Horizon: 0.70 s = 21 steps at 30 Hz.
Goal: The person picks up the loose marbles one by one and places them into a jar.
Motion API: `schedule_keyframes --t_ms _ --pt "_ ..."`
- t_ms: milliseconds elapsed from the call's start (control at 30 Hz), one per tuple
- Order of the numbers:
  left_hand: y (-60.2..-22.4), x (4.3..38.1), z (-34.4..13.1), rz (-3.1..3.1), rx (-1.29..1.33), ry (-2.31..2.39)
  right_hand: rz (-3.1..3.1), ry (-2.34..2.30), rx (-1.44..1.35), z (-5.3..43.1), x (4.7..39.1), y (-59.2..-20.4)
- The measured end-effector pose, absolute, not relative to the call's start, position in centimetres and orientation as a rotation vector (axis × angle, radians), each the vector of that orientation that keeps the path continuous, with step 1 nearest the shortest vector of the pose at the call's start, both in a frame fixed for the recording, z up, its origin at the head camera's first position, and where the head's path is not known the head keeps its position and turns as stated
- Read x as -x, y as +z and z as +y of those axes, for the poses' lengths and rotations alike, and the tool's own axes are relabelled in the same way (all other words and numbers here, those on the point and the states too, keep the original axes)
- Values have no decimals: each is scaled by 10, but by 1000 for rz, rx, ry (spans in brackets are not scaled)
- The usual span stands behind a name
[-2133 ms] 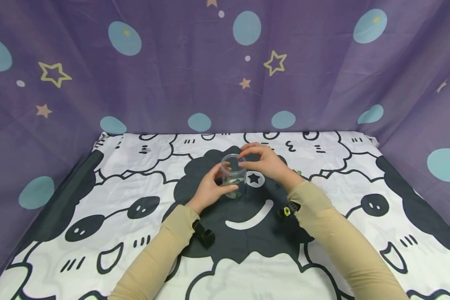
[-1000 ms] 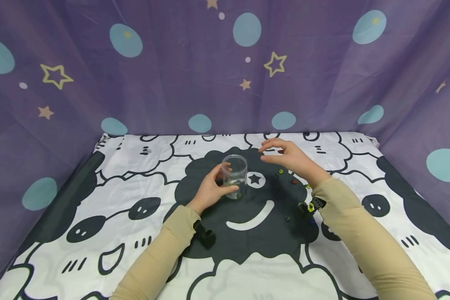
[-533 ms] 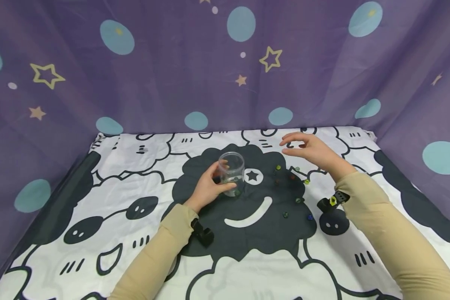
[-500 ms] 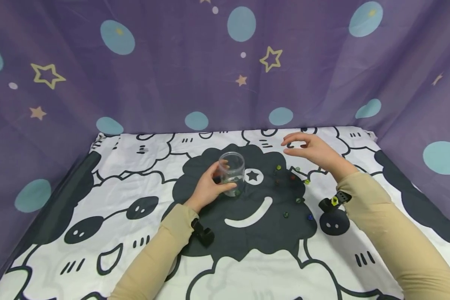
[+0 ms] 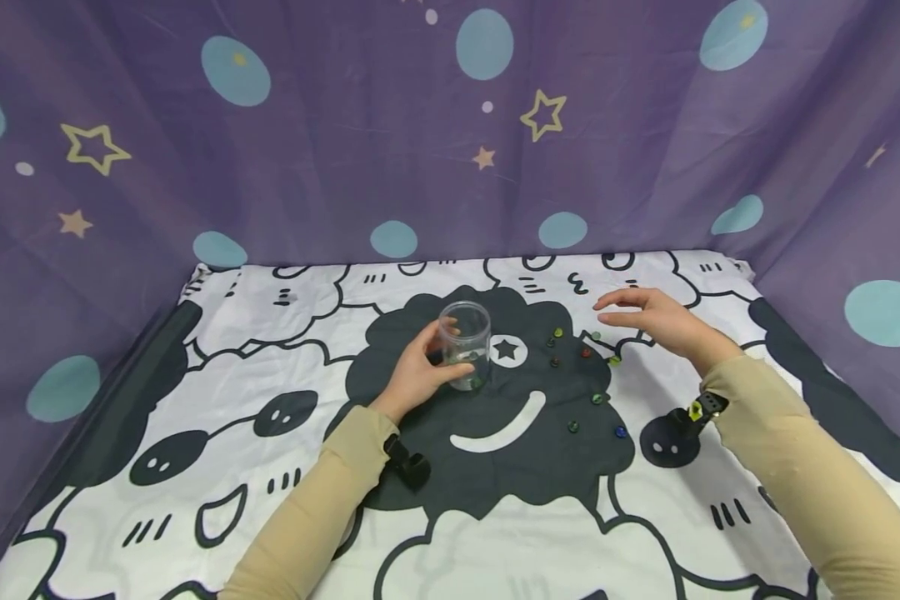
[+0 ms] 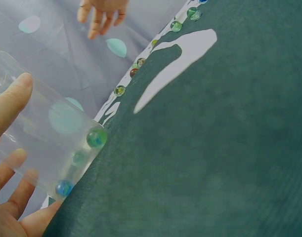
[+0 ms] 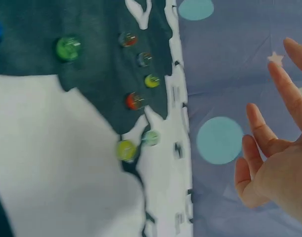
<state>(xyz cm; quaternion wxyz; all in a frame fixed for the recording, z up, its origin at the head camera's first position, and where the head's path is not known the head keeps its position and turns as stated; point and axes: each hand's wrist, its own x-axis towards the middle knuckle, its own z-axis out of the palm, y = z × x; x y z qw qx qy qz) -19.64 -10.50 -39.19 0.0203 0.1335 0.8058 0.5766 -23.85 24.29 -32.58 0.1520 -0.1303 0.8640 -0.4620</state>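
My left hand [image 5: 416, 372] grips a clear plastic jar [image 5: 474, 337] that stands upright on the cloth, thumb in front and fingers behind. At the jar's bottom, the left wrist view shows a few glass marbles, one green [image 6: 96, 138] and one blue [image 6: 64, 188]. My right hand [image 5: 663, 323] hovers above the cloth to the right, its fingers loosely bent and holding nothing. Beneath and left of it lie several loose marbles: a red one [image 7: 135, 101], a yellow one [image 7: 126, 150], a green one [image 7: 68, 48] and a blue one [image 5: 620, 432].
A white cloth [image 5: 495, 550] printed with black and white cartoon sheep covers the table. Behind it and at both sides hangs a purple curtain [image 5: 330, 150] with stars and blue dots. A small black camera sits on each wrist.
My right hand was over the jar's mouth pinching a blue marble; it has since let go and moved right, lowering slightly at the end. My left hand and the jar stay in place.
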Motion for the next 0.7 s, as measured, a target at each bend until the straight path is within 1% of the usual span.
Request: schedule_keyframes --t_ms 100,200,500,700 --pt "-404 204 -107 2500 -411 1803 2444 -1361 326 246 239 -338" --pt "-409 206 -108 2511 -421 1808 2414 -1398 297 249 240 -349" --pt "-410 205 -109 2541 -428 1805 2323 -1513 131 259 244 -375" --pt "-410 204 -109 2543 -435 1798 2328 -1522 122 266 246 -387"
